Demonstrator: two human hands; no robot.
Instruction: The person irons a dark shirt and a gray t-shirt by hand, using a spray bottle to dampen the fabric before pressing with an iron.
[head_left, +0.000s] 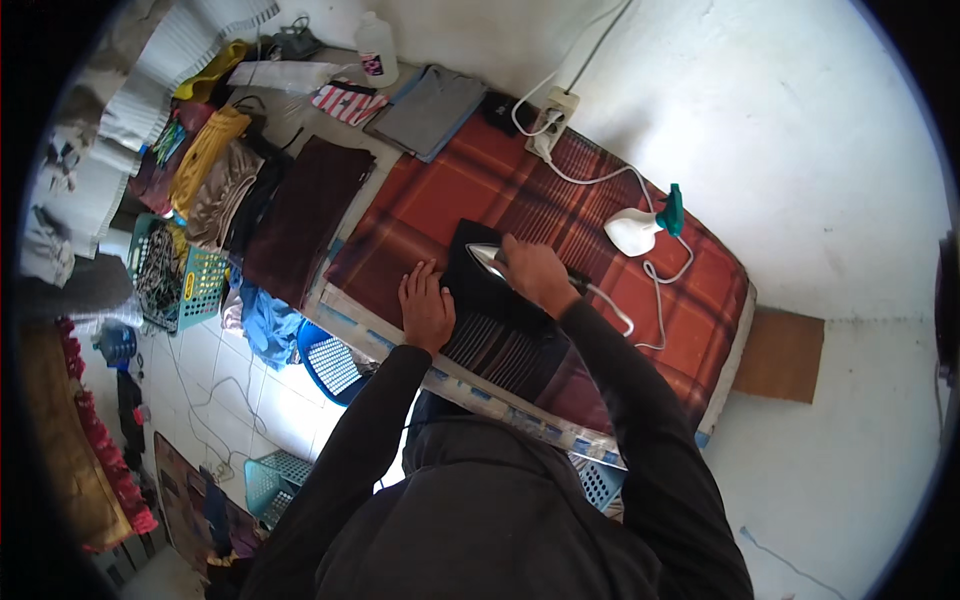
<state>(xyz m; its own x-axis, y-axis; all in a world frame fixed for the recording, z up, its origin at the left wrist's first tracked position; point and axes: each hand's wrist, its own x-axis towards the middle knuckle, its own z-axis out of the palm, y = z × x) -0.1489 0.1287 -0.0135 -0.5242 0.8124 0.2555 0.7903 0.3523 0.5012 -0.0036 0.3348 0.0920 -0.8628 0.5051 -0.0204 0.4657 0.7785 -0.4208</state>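
Note:
A black cloth (469, 289) lies on a red plaid ironing cover (420, 191). My right hand (536, 276) is closed around the handle of an electric iron (486, 257), whose metal soleplate rests on the black cloth with its tip pointing left. My left hand (427, 304) lies flat at the cloth's left edge, partly on the plaid cover, its fingers a little apart. Right of the iron, a white spray bottle (631, 231) with a green trigger head lies on the cover near the wall. The iron's white cord (615, 309) runs off to the right.
A power strip (553, 124) with plugs sits at the wall side. Left of the plaid cover are folded dark fabric (311, 217), folded grey cloth (431, 109), a striped pouch (349, 103) and a clear plastic bottle (376, 51). A teal laundry basket (202, 289) stands further left.

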